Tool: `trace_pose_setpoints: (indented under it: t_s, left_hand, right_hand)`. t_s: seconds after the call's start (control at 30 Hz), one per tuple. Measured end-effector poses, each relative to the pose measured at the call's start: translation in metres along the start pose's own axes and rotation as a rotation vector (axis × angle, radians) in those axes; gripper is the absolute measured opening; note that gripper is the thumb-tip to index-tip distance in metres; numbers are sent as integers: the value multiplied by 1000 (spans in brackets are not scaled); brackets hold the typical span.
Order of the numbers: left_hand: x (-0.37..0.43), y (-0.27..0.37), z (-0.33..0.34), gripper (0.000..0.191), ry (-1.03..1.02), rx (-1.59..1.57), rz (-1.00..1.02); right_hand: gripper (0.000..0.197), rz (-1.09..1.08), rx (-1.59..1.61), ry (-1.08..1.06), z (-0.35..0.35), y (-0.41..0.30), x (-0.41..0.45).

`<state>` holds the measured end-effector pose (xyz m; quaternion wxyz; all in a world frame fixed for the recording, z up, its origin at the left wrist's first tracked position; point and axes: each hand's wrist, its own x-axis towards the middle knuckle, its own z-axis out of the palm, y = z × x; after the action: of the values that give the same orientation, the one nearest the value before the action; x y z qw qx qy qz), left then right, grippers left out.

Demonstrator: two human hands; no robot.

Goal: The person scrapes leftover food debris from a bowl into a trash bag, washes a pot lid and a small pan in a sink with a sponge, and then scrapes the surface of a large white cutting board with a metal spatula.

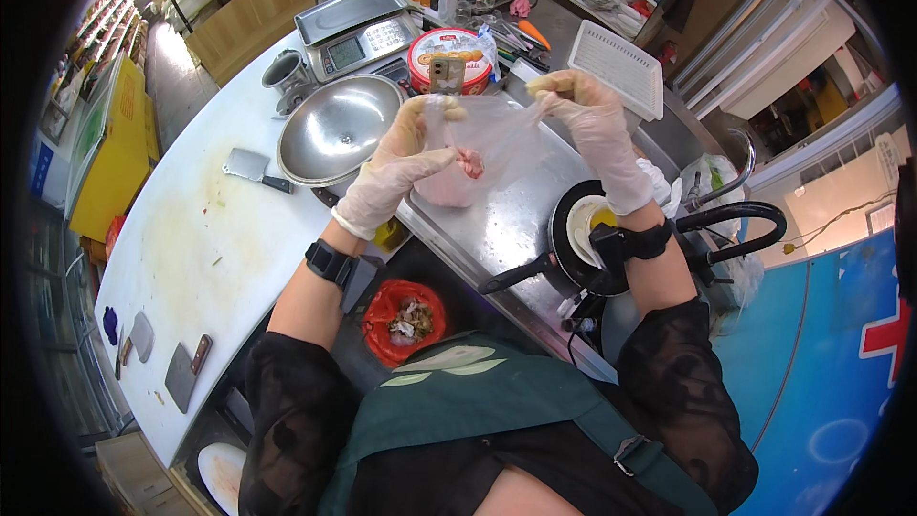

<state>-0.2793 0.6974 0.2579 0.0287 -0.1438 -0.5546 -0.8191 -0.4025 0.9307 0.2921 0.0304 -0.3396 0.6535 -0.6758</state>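
Note:
Both my hands wear thin, pale disposable gloves. Between them stretches a clear plastic bag (501, 132), held above a stainless-steel worktop (516, 229). My left hand (401, 165) grips the bag's left side, thumb pointing inward. My right hand (591, 122) pinches its upper right corner. Low in the bag hangs pinkish raw meat (469, 163); the film blurs its outline. Left of the bag, a wide steel bowl (340, 129) sits on the white cutting surface (172, 244), with nothing seen inside it.
A cleaver (251, 170) lies left of the bowl; more blades, including another cleaver (188, 373), lie lower left. A black frying pan (566, 244) stands under my right forearm, its handle pointing left. Behind are a digital scale (358, 36), a red tin (448, 50) and a white basket (617, 68).

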Motion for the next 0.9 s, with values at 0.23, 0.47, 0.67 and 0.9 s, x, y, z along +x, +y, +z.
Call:
trace_pose_setpoints:
  t_s: [0.23, 0.47, 0.67, 0.9]
  left_hand:
    - [3, -21, 20, 68, -134, 313, -338]
    - [-22, -34, -8, 43, -29, 319, -315]
    - [-30, -57, -29, 50, -60, 390, -305]
    - [-32, -63, -37, 29, 211, -268, -426]
  right_hand:
    - [13, 216, -107, -256, 61, -19, -11]
    - [36, 135, 75, -271, 74, 8, -17]
    - [11, 391, -124, -377, 68, 56, -36]
    - [14, -635, -1035, -464, 79, 58, -81]
